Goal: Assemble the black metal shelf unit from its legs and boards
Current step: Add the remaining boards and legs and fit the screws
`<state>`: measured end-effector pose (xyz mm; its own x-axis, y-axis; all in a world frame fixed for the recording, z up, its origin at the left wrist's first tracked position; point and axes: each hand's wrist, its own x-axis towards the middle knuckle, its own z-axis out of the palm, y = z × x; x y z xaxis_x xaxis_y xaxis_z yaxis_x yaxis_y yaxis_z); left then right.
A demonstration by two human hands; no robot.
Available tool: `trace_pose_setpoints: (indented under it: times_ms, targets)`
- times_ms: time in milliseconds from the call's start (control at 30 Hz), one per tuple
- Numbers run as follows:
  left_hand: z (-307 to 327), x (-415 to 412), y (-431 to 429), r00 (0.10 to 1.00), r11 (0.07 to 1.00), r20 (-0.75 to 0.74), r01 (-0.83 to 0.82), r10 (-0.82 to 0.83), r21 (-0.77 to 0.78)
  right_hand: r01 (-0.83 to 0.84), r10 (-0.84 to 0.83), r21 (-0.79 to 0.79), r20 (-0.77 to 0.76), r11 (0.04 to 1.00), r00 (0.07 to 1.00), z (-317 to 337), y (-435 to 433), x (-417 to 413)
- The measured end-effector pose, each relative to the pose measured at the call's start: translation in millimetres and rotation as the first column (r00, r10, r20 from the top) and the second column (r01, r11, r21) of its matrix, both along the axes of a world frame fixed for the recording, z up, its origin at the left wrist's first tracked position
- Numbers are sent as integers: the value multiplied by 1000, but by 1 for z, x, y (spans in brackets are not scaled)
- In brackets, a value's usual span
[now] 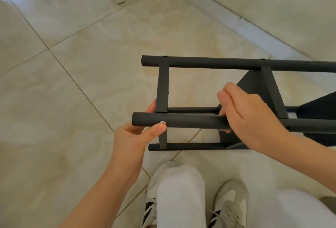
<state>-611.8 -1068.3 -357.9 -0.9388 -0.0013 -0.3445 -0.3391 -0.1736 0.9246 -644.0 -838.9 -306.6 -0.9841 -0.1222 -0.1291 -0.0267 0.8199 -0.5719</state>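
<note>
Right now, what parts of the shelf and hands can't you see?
- Head view: the shelf frame runs off the right edge, so its far end is cut off.
- The right hand covers part of the near leg and the black board.
- The left hand fingers sit behind that leg.

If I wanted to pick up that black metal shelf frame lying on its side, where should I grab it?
Probably grab the black metal shelf frame by its nearest round leg tube, coming from above. It lies sideways, bare on top, and is thin enough for fingers to wrap around. The left hand and right hand already hold it that way, spread apart, which should keep the long frame level.
</note>
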Motion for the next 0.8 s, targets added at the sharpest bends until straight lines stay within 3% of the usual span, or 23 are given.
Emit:
trace_pose_setpoints:
  times_ms: [67,200,400,533,633,700,800]
  targets:
    - [0,-2,-3,1000,1000,-12,5,-5,-4,-34,32,34,41,999,999,7,-3,-11]
    - [6,-4,-15,996,994,-49,71,-75,-80,-111,110,-7,-118,994,987,15,-23,-42]
    - [30,-14,-30,945,833,-131,193,-301,-518,-247,265,97,-281,964,922,9,-71,-99]
    - [49,-27,-32,845,538,-51,291,-532,-791,-284,280,0,-161,959,946,2,-88,-120]
    - [60,-39,-29,730,304,148,448,-667,-840,-272,270,-7,-94,962,958,-2,-99,-129]
    - [61,-46,-28,658,156,222,465,-720,-872,-254,256,33,-87,967,963,-5,-104,-133]
    - [58,-50,-32,622,118,231,467,-748,-876,-252,260,91,-99,964,961,-12,-108,-136]
